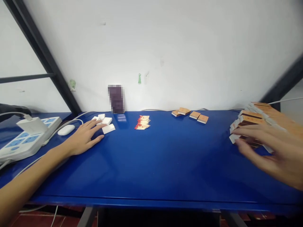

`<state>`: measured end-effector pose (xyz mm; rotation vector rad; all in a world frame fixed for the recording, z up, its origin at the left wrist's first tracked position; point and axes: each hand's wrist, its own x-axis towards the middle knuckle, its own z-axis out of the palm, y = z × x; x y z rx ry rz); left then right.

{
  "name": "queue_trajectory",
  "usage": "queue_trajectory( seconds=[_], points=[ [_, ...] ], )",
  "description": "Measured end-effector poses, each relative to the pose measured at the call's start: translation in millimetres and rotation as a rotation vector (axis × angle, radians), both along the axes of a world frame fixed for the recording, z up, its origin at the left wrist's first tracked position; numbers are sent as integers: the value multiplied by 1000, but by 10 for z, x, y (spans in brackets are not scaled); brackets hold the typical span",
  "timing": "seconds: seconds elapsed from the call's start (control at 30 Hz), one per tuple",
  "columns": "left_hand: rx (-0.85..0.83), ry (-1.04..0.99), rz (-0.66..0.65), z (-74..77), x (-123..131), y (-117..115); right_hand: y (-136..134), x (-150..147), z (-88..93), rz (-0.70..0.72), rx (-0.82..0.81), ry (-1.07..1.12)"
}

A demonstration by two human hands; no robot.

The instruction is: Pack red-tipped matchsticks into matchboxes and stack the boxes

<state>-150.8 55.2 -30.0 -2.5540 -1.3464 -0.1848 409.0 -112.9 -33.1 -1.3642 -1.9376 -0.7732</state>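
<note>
My left hand [83, 138] lies flat and open on the blue table [151, 164], fingertips touching several small white matchbox trays [106, 123]. My right hand [272, 148] reaches with spread fingers onto a stacked pile of brown and white matchboxes [251, 121] at the right edge; it rests against them without a clear grip. A small heap of red-tipped matches [142, 122] lies at the back middle of the table. Several brown matchbox sleeves [190, 114] lie further right near the wall.
A white power strip with a plugged-in charger [28, 134] and cables sits at the far left, beside a white oval mouse-like object [66, 130]. A dark blurred object [116, 98] leans against the white wall. Black metal frame bars [47, 60] rise at both sides.
</note>
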Motion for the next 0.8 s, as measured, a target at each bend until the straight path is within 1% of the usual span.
queue_trajectory(
  seconds=[0.03,0.07,0.17,0.23,0.3,0.37,0.43,0.53,0.63,0.73,0.8],
  points=[
    [19,-6,-14,6,27,13,26,-157,28,106,-5,-66],
    [31,-10,-28,13,56,33,79,-297,44,176,-10,-108],
    [40,9,-74,31,145,118,372,-589,39,234,-69,-135],
    [68,24,-111,40,205,152,629,-699,21,216,-172,-99],
    [103,20,-153,44,266,119,884,-770,6,148,-293,-78],
    [112,15,-225,51,336,7,1103,-822,-9,77,-387,-54],
    [88,8,-281,66,429,-158,1266,-881,-31,68,-459,-10],
    [-45,-37,-407,100,645,-407,1393,-1065,-75,161,-535,42],
    [-140,-78,-550,117,953,-575,1418,-1395,-106,331,-600,118],
    [-183,-97,-668,109,1259,-647,1431,-1743,-117,427,-596,171],
    [-235,-115,-683,110,1399,-637,1459,-1897,-122,428,-569,209]
  ],
)
